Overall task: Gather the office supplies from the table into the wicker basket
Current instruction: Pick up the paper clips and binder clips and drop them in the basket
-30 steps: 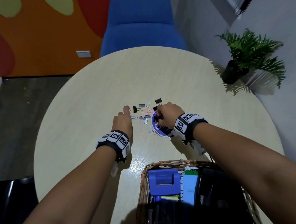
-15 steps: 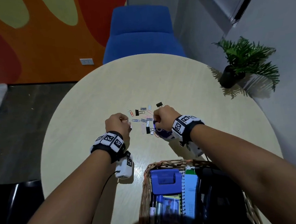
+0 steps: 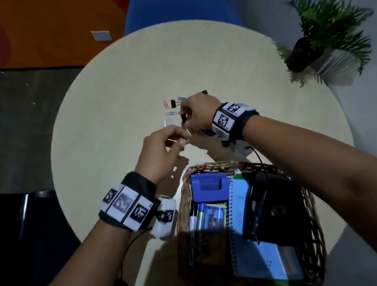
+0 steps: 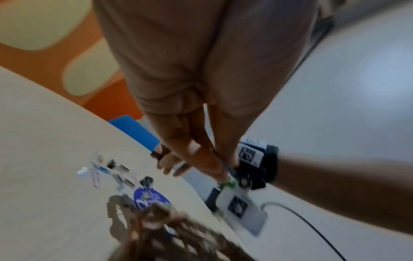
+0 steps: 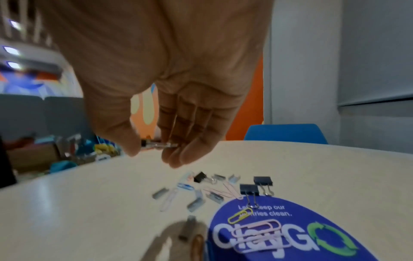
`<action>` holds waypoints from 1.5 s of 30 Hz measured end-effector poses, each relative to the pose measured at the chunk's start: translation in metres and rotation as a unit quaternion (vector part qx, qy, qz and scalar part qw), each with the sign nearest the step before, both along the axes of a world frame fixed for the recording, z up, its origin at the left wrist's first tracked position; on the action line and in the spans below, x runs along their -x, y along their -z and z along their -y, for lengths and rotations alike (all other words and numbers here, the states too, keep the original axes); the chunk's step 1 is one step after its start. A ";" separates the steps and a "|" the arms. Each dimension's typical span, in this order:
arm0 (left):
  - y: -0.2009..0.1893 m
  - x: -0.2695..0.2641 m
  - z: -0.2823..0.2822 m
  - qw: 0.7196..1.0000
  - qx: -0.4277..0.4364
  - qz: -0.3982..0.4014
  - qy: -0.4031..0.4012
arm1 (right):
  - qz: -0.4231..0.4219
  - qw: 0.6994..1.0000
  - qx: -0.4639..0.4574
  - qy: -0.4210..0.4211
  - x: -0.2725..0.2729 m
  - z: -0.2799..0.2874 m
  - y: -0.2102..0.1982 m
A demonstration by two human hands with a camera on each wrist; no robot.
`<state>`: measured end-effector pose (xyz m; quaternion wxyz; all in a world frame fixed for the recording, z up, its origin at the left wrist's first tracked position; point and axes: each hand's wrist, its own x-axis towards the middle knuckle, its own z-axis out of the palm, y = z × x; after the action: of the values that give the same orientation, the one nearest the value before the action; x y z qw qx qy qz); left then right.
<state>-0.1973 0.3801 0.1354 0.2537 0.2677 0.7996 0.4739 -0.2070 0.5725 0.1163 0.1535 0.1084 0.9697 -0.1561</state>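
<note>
Small clips and staple strips (image 5: pixel 201 192) lie scattered mid-table beside a round blue card (image 5: pixel 301 238), which carries a yellow paper clip (image 5: pixel 240 215) and pink ones. My right hand (image 3: pixel 186 117) hovers over the pile and pinches a small black binder clip (image 5: pixel 156 144) between thumb and fingers. My left hand (image 3: pixel 182 141) is nearer to me, raised off the table, and pinches a thin paper clip (image 3: pixel 172 140). The wicker basket (image 3: pixel 186 182) stands at the table's near edge, below both hands.
The basket holds a blue stapler (image 3: pixel 210 184), markers (image 3: pixel 199 215), a spiral notebook (image 3: pixel 239 207) and a black object (image 3: pixel 279 214). A blue chair (image 3: pixel 176 3) stands beyond the table, and a potted plant (image 3: pixel 323 26) is at the right.
My left hand has lifted and drawn back toward the basket with the paper clip. My right hand has risen off the blue card with a binder clip pinched in it.
</note>
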 end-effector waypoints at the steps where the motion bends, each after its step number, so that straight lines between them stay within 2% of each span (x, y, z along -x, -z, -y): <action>1: -0.006 -0.017 0.008 0.998 0.014 -0.009 0.063 | -0.004 1.000 0.027 -0.001 -0.008 0.000 -0.009; 4: -0.006 -0.060 0.025 0.972 0.073 0.030 0.221 | 0.005 0.996 0.089 -0.022 -0.044 0.003 -0.029; 6: 0.004 -0.075 0.032 0.948 0.117 0.040 0.294 | 0.018 0.993 0.117 -0.027 -0.073 0.008 -0.036; 8: 0.011 -0.077 0.036 0.932 0.142 0.039 0.330 | 0.029 0.989 0.140 -0.031 -0.098 0.015 -0.039; 10: 0.014 -0.073 0.039 0.929 0.148 0.028 0.338 | 0.042 0.985 0.166 -0.030 -0.120 0.022 -0.041; 12: 0.013 -0.065 0.042 0.940 0.144 0.018 0.309 | 0.051 0.982 0.178 -0.030 -0.138 0.029 -0.044; 17: 0.010 -0.038 0.048 0.983 0.103 0.003 0.153 | 0.087 0.978 0.176 -0.065 -0.168 0.053 -0.048; 23: 0.025 -0.005 0.047 0.987 0.138 -0.044 0.067 | 0.152 0.968 0.134 -0.146 -0.182 0.078 -0.038; 27: 0.041 0.012 0.037 0.978 0.186 -0.083 0.048 | 0.072 0.985 0.137 -0.077 -0.152 0.048 -0.047; 30: 0.055 0.026 0.020 0.964 0.229 -0.130 0.045 | 0.030 0.996 0.075 -0.024 -0.115 0.012 -0.045; 32: 0.062 0.037 0.003 0.954 0.244 -0.168 0.056 | 0.039 0.999 0.005 -0.011 -0.088 -0.008 -0.032; 34: 0.069 0.050 -0.014 0.955 0.242 -0.168 0.033 | 0.069 0.997 -0.030 0.008 -0.065 -0.021 -0.013; 39: 0.079 0.080 -0.042 0.965 0.222 -0.057 -0.129 | 0.145 0.989 -0.025 0.027 -0.030 -0.028 0.023; 42: 0.086 0.088 -0.050 0.965 0.223 -0.048 -0.132 | 0.162 0.986 -0.039 0.013 -0.017 -0.028 0.035; 45: 0.091 0.088 -0.058 0.966 0.227 -0.081 -0.095 | 0.167 0.984 -0.054 0.017 -0.008 -0.025 0.041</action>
<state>-0.2849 0.4382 0.0446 0.1959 0.1638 0.9257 0.2789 -0.1988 0.5980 0.0758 0.3041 0.1574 0.9356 -0.0857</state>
